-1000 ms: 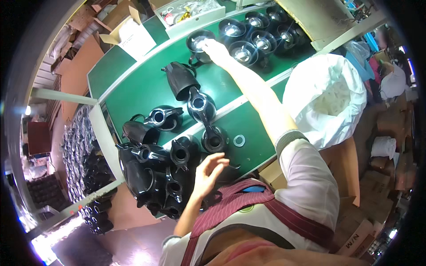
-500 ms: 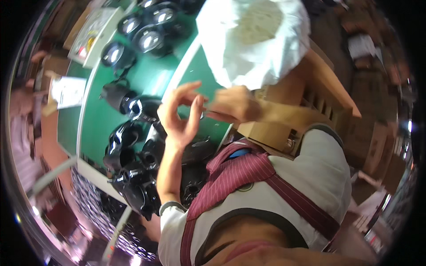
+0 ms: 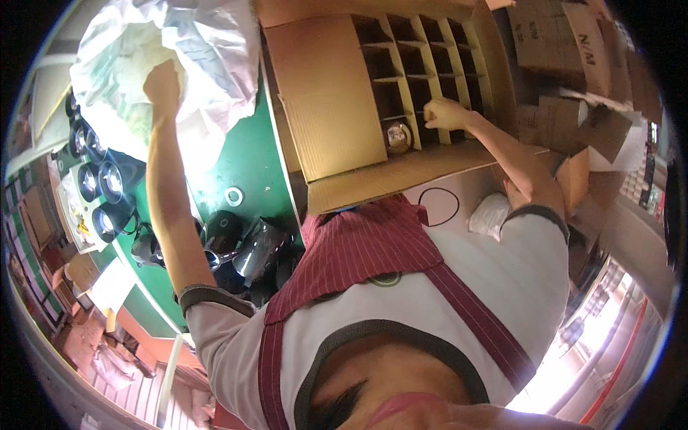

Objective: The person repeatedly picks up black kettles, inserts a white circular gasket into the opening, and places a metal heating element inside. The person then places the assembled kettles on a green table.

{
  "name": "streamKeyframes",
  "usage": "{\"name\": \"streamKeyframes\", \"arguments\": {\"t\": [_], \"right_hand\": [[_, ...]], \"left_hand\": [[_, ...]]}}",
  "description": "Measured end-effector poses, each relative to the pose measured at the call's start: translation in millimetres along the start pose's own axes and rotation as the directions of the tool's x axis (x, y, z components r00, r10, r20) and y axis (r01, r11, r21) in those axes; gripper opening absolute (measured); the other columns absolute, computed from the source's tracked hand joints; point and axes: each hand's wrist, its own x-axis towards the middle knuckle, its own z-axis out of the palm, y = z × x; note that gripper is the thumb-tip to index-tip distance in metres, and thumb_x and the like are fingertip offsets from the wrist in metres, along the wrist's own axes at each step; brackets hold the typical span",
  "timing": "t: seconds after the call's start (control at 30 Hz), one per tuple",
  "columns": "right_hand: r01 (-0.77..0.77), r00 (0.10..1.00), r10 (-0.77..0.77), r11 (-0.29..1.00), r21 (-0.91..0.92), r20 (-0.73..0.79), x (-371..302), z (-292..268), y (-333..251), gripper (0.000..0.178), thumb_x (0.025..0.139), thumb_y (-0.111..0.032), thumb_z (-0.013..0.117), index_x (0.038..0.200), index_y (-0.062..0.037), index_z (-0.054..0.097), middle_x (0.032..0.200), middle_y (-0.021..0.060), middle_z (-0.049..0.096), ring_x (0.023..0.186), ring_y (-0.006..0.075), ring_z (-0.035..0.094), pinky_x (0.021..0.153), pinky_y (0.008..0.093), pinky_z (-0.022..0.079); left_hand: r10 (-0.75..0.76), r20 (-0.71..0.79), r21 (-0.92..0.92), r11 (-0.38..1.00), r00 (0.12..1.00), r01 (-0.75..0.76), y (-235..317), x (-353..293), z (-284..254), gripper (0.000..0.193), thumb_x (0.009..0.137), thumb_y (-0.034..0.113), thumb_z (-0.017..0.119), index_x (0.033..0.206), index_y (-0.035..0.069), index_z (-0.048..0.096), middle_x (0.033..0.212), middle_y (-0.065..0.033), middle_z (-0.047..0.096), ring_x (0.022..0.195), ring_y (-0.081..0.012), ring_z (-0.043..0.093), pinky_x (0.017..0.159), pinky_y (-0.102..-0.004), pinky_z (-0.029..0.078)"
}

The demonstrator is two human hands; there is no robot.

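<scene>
One round piece [image 3: 398, 136] occupies the carton [image 3: 330, 107]; its other cells [image 3: 390, 99] appear dark, contents unseen. Black pots [image 3: 261, 249] lie outside, on the bench [image 3: 265, 168]. Right hand [image 3: 446, 115] curls over the cells, left hand [image 3: 163, 80] at the bag [image 3: 222, 79]; I cannot tell whether either grips anything.

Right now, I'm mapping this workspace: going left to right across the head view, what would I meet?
Shiny black cups → left hand → white ring → round shiny item in the divided carton → right hand.
</scene>
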Motion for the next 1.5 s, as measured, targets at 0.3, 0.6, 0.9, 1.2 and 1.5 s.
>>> {"name": "streamKeyframes", "arguments": {"t": [0.3, 0.6, 0.9, 1.2, 1.5], "right_hand": [[0.560, 0.524, -0.801, 0.580, -0.592, -0.289, 31.5, 79.6, -47.9, 0.024, 0.095, -0.019, 0.051, 0.108, -0.0013, 0.061, 0.111, 0.0172, 0.056, 0.106, 0.0300, 0.055, 0.087, 0.0410, 0.051], [0.633, 0.574, -0.801, 0.565, -0.529, -0.170, 0.7, 32.9, -42.3, 0.071, 0.070, -0.033, 0.085, 0.130, -0.0079, 0.053, 0.107, 0.0156, 0.058, 0.107, 0.0322, 0.057, 0.085, 0.0424, 0.054], [0.612, 0.577, -0.290, 0.773, 0.169, -0.763, -112.2, -84.4, -110.5, 0.094, 0.069, -0.029, 0.086, 0.148, -0.0094, 0.039, 0.133, 0.0158, 0.051, 0.124, 0.0301, 0.052, 0.107, 0.0449, 0.044], [0.875, 0.413, -0.421, -0.064, 0.480, -0.808, -63.7, -72.8, -257.9, 0.086, 0.080, -0.013, 0.083, 0.150, -0.0023, 0.033, 0.141, 0.0086, 0.048, 0.130, 0.0193, 0.047, 0.110, 0.0362, 0.041], [0.472, 0.659, -0.553, -0.223, 0.853, -0.509, -67.4, -52.8, -343.2, 0.046, 0.097, -0.021, 0.052, 0.137, -0.0008, 0.045, 0.132, 0.0129, 0.057, 0.120, 0.0241, 0.060, 0.103, 0.0377, 0.051]], "left_hand": [[0.200, -0.197, -0.034, 0.977, 0.960, -0.210, -6.7, -24.5, -12.0, 0.035, 0.098, 0.026, 0.047, 0.121, 0.002, 0.057, 0.104, -0.0199, 0.065, 0.097, -0.0368, 0.065, 0.083, -0.0469, 0.053], [-0.380, -0.109, -0.397, 0.864, 0.919, 0.310, 18.5, -11.3, -25.1, 0.022, 0.081, 0.020, 0.069, 0.098, 0.007, 0.067, 0.094, -0.0158, 0.071, 0.089, -0.0389, 0.069, 0.077, -0.0465, 0.056], [-0.429, -0.366, -0.581, 0.799, 0.825, 0.158, 6.9, -48.0, -105.1, 0.026, 0.089, 0.017, 0.057, 0.103, -0.002, 0.069, 0.106, -0.0230, 0.066, 0.096, -0.0401, 0.065, 0.081, -0.0490, 0.053], [-0.490, -0.381, -0.923, 0.254, 0.784, -0.289, 99.6, -240.1, -237.9, 0.026, 0.092, 0.000, 0.063, 0.117, -0.005, 0.066, 0.102, -0.0157, 0.074, 0.094, -0.0203, 0.074, 0.080, -0.0301, 0.057], [-0.470, -0.513, -0.793, 0.581, 0.718, -0.186, 54.3, -373.4, -253.3, 0.035, 0.079, 0.003, 0.075, 0.113, 0.000, 0.070, 0.109, -0.0132, 0.067, 0.111, -0.0284, 0.067, 0.089, -0.0355, 0.055]]}}
